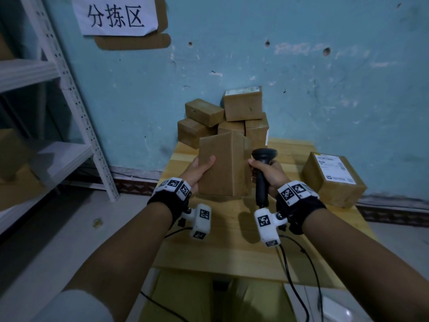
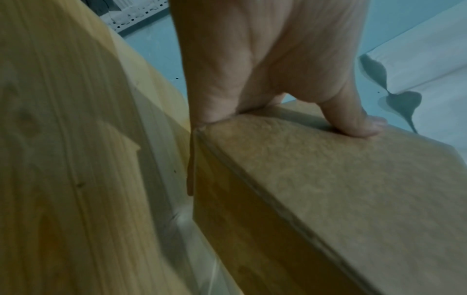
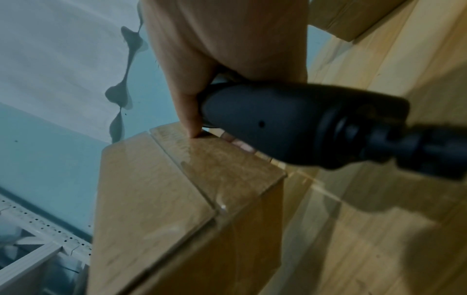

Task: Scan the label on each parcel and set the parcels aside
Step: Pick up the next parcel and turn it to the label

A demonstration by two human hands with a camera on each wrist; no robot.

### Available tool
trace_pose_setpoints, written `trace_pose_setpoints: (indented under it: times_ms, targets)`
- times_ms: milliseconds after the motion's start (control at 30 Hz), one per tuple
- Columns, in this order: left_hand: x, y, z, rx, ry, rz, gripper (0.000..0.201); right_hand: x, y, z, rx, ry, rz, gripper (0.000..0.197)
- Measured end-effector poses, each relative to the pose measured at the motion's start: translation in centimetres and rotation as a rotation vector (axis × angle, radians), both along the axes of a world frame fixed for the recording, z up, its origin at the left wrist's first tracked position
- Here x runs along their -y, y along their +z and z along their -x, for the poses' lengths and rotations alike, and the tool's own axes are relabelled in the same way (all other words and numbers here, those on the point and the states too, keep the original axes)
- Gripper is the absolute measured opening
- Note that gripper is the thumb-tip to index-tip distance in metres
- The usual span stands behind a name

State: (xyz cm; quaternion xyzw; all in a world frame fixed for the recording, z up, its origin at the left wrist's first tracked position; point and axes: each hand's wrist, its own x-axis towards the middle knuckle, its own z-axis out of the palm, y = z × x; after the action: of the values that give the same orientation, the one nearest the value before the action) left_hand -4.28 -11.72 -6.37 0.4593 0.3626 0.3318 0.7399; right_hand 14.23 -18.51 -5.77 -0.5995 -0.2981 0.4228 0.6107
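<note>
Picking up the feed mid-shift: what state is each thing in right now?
held parcel: upright, lifted off table, no label facing camera
left hand: grips held parcel
right hand: grips scanner
scanner: held upright beside the parcel
labelled parcel: resting on table, label up
parcel pile: stacked against wall

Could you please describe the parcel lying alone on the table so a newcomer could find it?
On the wooden table, look to its right edge, away from the pile by the wall. The parcel there lies alone, white label facing up.

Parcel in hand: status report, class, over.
Left hand grips parcel upright above table. Right hand grips scanner, touching parcel. No label visible. Nothing obstructing.
</note>
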Motion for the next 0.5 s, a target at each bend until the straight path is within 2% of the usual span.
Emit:
trace_pose_setpoints:
  times_ms: [133,167,267,300,333,433,467,500]
  targets:
    - [-0.1,0.0,0.3,0.082,-0.034,0.05,0.055,-0.2,-0.2,-0.3,-0.025,-0.003,0.017,0.013]
    - [-0.1,-0.1,0.4,0.109,-0.039,0.066,0.061,-0.3,-0.2,-0.3,-0.027,-0.008,0.023,0.013]
    - [-0.3,-0.3,0.5,0.114,-0.065,0.075,0.119,-0.3,-0.4,-0.4,-0.048,0.0,0.023,0.012]
    - [-0.4,-0.4,0.4,0.092,-0.059,0.061,0.125,-0.3,-0.3,-0.4,-0.05,0.003,0.021,0.012]
    - [-0.3,-0.4,0.3,0.057,-0.046,0.05,0.12,-0.4,-0.3,-0.3,-0.045,0.008,0.015,0.013]
    - [-0.4,-0.2,-0.2,0.019,0.026,0.044,0.065,-0.5,-0.3,0.0,-0.023,0.002,0.009,0.01]
    - [-0.4,-0.2,-0.4,0.015,0.034,0.041,0.058,-0.5,-0.2,0.2,-0.028,-0.001,0.004,0.01]
    - [-0.4,-0.2,-0.5,0.018,0.035,0.029,0.057,-0.6,-0.2,0.4,-0.042,-0.009,-0.001,0.017]
